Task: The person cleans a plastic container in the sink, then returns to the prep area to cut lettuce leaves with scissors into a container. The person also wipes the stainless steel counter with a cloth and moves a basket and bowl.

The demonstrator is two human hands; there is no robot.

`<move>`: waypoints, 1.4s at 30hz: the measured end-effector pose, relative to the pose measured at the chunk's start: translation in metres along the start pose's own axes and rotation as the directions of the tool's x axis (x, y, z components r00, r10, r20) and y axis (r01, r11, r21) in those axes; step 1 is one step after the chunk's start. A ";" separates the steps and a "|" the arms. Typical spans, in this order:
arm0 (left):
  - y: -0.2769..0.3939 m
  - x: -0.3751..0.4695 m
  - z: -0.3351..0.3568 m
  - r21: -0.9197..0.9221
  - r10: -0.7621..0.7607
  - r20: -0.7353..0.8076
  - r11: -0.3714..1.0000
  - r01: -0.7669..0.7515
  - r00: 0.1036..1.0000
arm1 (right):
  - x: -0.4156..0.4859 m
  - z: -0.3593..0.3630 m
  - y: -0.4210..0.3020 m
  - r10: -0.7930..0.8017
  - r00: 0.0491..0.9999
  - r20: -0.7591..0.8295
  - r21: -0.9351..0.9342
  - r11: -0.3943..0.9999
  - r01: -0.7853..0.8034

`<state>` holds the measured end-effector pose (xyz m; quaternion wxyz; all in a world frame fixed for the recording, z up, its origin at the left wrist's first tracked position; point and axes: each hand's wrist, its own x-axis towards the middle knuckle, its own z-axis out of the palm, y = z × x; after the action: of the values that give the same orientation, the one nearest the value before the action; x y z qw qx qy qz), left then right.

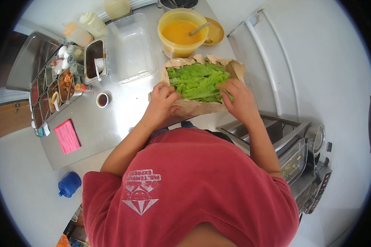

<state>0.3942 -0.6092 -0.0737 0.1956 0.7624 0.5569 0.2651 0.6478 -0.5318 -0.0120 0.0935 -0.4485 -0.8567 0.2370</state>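
A heap of green leaf lettuce [198, 78] lies in opened brown paper [201, 108] at the near edge of the steel table. At the paper's left side, my left hand [164, 100] has its fingers curled over the edge and grips it. My right hand [238, 98] reaches in from the right, its fingertips touching the lettuce. Thumb and forefinger are spread there, and whether they pinch a leaf is hidden among the greens. Just behind the paper stands a yellowish plastic tub [182, 49] of orange liquid [177, 32], with a utensil handle [199, 28] leaning out.
Left of the lettuce are a clear plastic bin [131, 51], a steel pan of dark sauce [94, 57], a small sauce cup [103, 100], a divided ingredient rack [54, 88] and a pink cloth [67, 136]. A steel fryer-like unit [270, 132] stands at right, beside the wall.
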 end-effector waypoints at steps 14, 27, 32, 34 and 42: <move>0.011 -0.019 -0.018 0.041 0.127 -0.085 0.991 -0.124 0.988 | 0.047 -0.022 -0.025 -0.310 0.927 0.213 -0.217 0.910 0.354; 0.034 0.081 0.035 -0.092 -0.127 0.345 0.981 0.168 0.930 | 0.141 -0.083 -0.022 -0.150 0.957 0.249 -0.186 0.962 0.199; 0.048 0.075 0.029 -0.219 -0.058 0.094 0.973 0.077 0.994 | 0.270 -0.074 -0.016 -0.332 0.943 -0.026 -0.417 0.861 0.291; 0.058 0.068 0.021 -0.168 -0.082 -0.086 0.984 0.067 0.993 | 0.316 -0.062 -0.004 -0.350 0.932 0.093 -0.560 0.756 0.340; 0.040 0.018 -0.011 0.200 -0.003 0.253 0.979 -0.050 0.967 | 0.379 -0.027 0.024 -0.233 0.915 0.329 -0.861 0.325 0.392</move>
<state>0.4212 -0.6045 -0.0376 0.1823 0.8126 0.5426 0.1096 0.4556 -0.2034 -0.0199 -0.1864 -0.2325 -0.9176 -0.2632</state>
